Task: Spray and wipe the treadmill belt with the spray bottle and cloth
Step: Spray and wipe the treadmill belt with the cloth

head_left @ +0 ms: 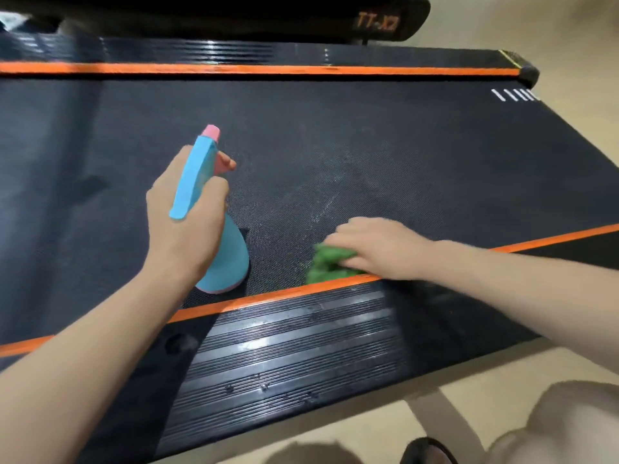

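The black treadmill belt (385, 155) runs across the view between two orange stripes. My left hand (184, 216) grips a blue spray bottle (224, 259) with a pink nozzle, its nozzle pointing away over the belt and a finger on the pink trigger. My right hand (375, 247) rests on a crumpled green cloth (326, 264) at the belt's near edge, fingers curved over it. A faint pale wet streak (323, 209) shows on the belt just beyond the cloth.
A ribbed black side rail (294, 349) lies along the near edge, with an orange stripe (268, 298) beside it. The far rail (234, 51) and a black console part marked TT-X (378, 21) sit behind. Beige floor (385, 426) and a dark shoe (425, 452) are below.
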Motion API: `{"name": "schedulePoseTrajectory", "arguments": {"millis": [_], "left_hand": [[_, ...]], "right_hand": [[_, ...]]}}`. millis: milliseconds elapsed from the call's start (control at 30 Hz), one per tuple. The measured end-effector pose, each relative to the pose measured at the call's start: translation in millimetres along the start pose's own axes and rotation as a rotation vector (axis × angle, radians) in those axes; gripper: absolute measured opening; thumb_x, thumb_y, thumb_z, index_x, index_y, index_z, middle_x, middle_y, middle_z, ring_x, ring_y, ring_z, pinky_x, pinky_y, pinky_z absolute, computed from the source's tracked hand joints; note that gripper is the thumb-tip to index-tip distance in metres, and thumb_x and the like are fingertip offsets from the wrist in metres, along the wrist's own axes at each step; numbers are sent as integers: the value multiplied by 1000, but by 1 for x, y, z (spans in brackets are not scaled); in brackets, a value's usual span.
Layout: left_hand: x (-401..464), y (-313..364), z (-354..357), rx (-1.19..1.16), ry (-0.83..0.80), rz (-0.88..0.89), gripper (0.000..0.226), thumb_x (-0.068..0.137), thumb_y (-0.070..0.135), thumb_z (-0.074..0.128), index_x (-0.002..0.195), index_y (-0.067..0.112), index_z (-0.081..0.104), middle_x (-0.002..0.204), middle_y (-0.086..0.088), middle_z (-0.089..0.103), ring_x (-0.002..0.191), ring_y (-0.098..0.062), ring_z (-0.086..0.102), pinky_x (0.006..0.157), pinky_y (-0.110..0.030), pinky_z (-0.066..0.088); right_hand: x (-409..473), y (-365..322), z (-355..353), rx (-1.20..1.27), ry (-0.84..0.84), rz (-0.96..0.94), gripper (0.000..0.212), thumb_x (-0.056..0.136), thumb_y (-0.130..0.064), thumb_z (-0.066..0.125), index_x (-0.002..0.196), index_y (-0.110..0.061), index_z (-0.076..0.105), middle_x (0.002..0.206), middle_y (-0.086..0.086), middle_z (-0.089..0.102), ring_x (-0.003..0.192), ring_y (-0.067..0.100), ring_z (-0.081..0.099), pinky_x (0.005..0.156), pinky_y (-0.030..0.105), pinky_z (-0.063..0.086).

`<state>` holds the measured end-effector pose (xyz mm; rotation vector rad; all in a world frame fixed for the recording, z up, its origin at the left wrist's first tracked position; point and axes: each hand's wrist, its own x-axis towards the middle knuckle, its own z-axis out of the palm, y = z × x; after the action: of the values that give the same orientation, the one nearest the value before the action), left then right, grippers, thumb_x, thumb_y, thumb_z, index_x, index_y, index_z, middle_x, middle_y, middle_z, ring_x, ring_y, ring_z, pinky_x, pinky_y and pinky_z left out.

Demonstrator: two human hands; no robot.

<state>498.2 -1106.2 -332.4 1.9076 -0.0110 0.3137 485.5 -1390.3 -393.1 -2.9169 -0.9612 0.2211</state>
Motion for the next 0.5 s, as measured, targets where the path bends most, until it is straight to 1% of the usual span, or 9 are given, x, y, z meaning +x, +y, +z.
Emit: {"name": "schedulePoseTrajectory", "arguments": {"millis": [100, 133, 167, 233, 300, 367, 433, 467, 500], "left_hand": [[-2, 0, -2, -18, -17, -6, 31, 79, 15, 49, 100, 21, 71, 98, 19, 70, 81, -16, 60, 85, -51, 56], [-1, 0, -2, -25, -20, -8, 30, 79, 16, 49, 100, 21, 71, 99, 19, 70, 80, -14, 59, 85, -48, 55], [-1, 0, -1, -33, -18, -13, 30, 79, 16, 50, 100, 22, 70, 99, 18, 70, 80, -13, 59, 84, -46, 54], [0, 1, 0, -54, -17, -18, 29, 79, 16, 50, 100, 21, 70, 97, 13, 70, 79, -15, 58, 82, -43, 54], [-1, 0, 0, -60, -24, -15, 29, 80, 15, 51, 101, 21, 70, 100, 9, 70, 80, -19, 58, 82, -44, 53], [-1, -3, -2, -59, -33, 4, 30, 81, 15, 51, 103, 21, 70, 102, 14, 70, 80, -12, 58, 81, -39, 53], [-2, -6, -4, -60, -46, 11, 32, 82, 15, 51, 107, 21, 70, 100, 20, 70, 80, -2, 56, 79, -31, 50], [-2, -7, -4, -62, -51, 13, 34, 82, 15, 51, 109, 21, 71, 100, 22, 69, 80, 1, 55, 77, -27, 48], [-3, -7, -4, -73, -53, 13, 35, 82, 15, 51, 110, 21, 70, 101, 23, 69, 80, 2, 54, 75, -22, 46]], "right_hand": [[-56, 59, -2, 0, -26, 387, 22, 98, -44, 47, 119, -41, 46, 105, -11, 60, 104, 22, 55, 80, 41, 50], [-61, 59, -2, 66, -3, 461, 19, 97, -42, 48, 116, -41, 47, 105, -12, 61, 105, 23, 56, 81, 43, 50], [-56, 49, 2, 121, 35, 465, 17, 97, -40, 48, 114, -41, 48, 105, -13, 62, 105, 23, 57, 81, 43, 50], [-21, 12, 8, 169, 93, 350, 20, 95, -38, 49, 114, -42, 50, 108, -15, 63, 105, 20, 59, 83, 42, 50], [27, -31, 10, 185, 118, 165, 26, 94, -38, 49, 119, -39, 54, 109, -11, 64, 102, 21, 57, 83, 39, 48], [63, -64, 11, 108, 109, -19, 34, 95, -41, 44, 124, -29, 56, 105, -3, 63, 94, 24, 54, 80, 39, 45], [69, -60, 11, 28, 115, -90, 37, 93, -39, 47, 125, -23, 57, 101, 1, 62, 89, 26, 54, 74, 38, 46], [65, -49, 10, -32, 147, -55, 36, 93, -37, 50, 125, -22, 56, 101, 1, 61, 90, 26, 55, 71, 38, 47], [60, -33, 10, -80, 179, 48, 34, 94, -36, 50, 125, -22, 56, 101, 2, 61, 93, 27, 56, 70, 39, 49]]}}
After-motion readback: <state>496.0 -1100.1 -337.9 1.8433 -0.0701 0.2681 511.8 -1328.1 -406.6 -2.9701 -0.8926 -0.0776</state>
